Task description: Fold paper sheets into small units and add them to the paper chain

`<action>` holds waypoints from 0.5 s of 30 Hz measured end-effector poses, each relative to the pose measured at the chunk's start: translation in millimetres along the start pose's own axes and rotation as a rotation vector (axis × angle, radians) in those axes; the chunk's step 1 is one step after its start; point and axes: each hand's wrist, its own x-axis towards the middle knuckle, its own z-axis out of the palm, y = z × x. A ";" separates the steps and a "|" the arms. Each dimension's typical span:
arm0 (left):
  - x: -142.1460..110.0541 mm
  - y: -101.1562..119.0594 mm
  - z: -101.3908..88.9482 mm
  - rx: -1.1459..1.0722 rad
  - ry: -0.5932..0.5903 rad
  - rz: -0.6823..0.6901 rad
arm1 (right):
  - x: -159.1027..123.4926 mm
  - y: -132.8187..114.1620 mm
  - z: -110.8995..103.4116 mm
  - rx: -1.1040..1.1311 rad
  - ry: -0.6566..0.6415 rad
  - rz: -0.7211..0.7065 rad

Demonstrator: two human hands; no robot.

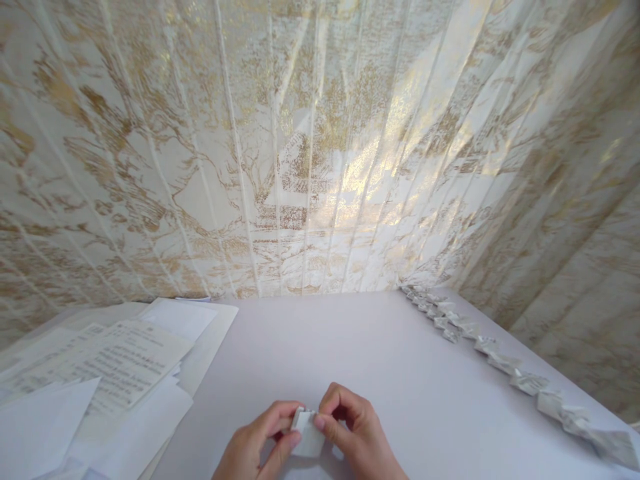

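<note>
A small piece of folded white paper [307,435] is held between both hands near the front of the white table. My left hand [263,440] pinches its left edge between thumb and fingers. On the upper right corner of the same paper, my right hand [357,430] has its thumb and curled index finger closed. The paper looks thick, with several layers at its top edge. Its underside and the fingertips behind it are hidden.
Loose sheets [135,357], some printed, are heaped on the left of the table [320,347]. Several folded paper pieces [530,381] run in a row along the right edge. A patterned white and gold curtain [300,167] hangs behind and at the right.
</note>
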 end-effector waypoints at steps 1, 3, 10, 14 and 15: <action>0.6 -3.1 -1.9 0.063 0.029 0.064 | 0.8 -2.4 -2.7 -0.070 -0.003 -0.067; 1.1 -8.4 -5.3 0.215 0.094 0.249 | 2.2 -6.0 -7.2 -0.205 -0.048 -0.218; -1.1 -22.3 0.7 0.624 0.081 0.554 | 0.1 -8.1 -15.0 -0.637 -0.199 -0.410; -3.1 -34.0 3.3 0.731 0.043 0.499 | -4.5 -9.8 -16.6 -0.776 -0.247 -0.391; -3.8 -36.0 2.3 0.743 0.042 0.493 | -5.3 -9.8 -16.6 -0.795 -0.258 -0.401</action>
